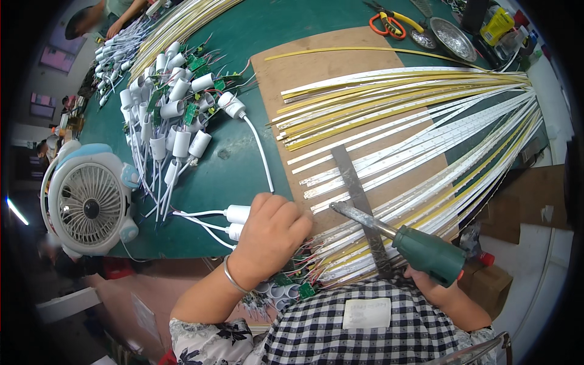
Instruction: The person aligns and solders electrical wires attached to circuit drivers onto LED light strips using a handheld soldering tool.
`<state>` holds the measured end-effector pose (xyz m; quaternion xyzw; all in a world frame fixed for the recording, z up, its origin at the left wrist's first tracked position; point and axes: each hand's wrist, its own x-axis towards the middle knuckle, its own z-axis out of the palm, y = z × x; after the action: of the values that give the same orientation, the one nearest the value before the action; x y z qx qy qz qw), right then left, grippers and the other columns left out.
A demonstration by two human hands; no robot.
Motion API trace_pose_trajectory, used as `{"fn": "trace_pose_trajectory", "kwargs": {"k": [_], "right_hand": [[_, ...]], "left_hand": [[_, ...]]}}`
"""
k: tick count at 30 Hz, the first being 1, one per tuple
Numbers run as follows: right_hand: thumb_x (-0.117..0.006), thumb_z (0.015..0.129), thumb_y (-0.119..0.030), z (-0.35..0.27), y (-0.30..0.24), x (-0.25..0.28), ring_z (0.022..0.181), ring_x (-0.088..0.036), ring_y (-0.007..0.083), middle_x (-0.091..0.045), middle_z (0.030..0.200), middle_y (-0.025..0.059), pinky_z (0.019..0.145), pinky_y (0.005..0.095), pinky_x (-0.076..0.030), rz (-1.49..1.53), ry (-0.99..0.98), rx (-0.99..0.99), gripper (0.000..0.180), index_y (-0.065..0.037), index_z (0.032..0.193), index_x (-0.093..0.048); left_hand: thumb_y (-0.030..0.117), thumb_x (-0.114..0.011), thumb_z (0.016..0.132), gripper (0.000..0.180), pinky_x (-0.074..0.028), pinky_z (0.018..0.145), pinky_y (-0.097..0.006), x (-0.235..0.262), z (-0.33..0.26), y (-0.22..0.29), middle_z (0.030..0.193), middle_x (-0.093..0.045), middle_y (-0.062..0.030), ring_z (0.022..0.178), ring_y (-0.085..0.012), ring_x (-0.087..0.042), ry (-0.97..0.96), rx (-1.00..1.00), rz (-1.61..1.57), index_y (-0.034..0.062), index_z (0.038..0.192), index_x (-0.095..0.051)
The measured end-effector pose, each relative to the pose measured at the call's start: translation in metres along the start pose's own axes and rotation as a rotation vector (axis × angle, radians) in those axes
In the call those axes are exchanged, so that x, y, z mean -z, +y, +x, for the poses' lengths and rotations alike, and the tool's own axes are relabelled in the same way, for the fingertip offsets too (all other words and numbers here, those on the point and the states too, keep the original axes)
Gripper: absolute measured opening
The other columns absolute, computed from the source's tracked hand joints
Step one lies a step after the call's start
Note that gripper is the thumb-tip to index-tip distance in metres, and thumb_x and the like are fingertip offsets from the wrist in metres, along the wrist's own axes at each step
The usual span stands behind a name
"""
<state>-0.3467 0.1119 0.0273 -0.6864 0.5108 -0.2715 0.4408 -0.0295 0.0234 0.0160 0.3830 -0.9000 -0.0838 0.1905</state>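
My left hand (277,224), a bracelet at its wrist, is closed with the fingers curled under. What it pinches, if anything, is hidden. Beside it lie white cylindrical lamp holders (237,214) with white cables. My right hand (429,283) is at a green-handled soldering iron (429,254), gripping it from below; most of the fingers are hidden behind the handle. Its metal tip points left, close to the end of a white LED strip (328,204). A dark flat metal bar (354,185) lies across the strips. Near my left hand, thin wires and green circuit boards (306,290) hang by the strip ends.
A brown board (267,73) lies under the fanned white and yellow strips (365,85). Many lamp holders with circuit boards are heaped (173,109) at the left, beyond a fan (91,208). Pliers (389,24) and a metal dish (453,39) sit far right. Another person's hand (114,28) is far left.
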Motion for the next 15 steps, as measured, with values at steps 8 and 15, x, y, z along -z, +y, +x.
{"fn": "trace_pose_trajectory", "kwargs": {"k": [8,15], "right_hand": [[-0.063,0.089,-0.002,-0.0024,0.0024,-0.0013,0.078,-0.067,0.0155,-0.062,0.103,0.0121,0.071,0.0280,-0.056,-0.051,-0.050,-0.005,0.035,0.006,0.123,-0.055],[-0.064,0.089,-0.004,-0.0019,0.0017,-0.0004,0.078,-0.067,0.0158,-0.061,0.105,0.0116,0.071,0.0283,-0.056,-0.072,-0.066,-0.021,0.036,0.006,0.123,-0.055]], "left_hand": [[0.007,-0.069,0.070,0.021,-0.041,0.072,-0.037,-0.0019,0.0011,0.0000,0.075,-0.053,-0.0018,0.073,-0.0210,-0.053,0.011,0.004,0.003,0.0081,0.091,-0.065],[0.006,-0.070,0.068,0.022,-0.042,0.073,-0.037,-0.0020,-0.0004,-0.0007,0.076,-0.054,-0.0021,0.075,-0.0211,-0.054,0.003,0.020,0.015,0.0084,0.089,-0.065]]}}
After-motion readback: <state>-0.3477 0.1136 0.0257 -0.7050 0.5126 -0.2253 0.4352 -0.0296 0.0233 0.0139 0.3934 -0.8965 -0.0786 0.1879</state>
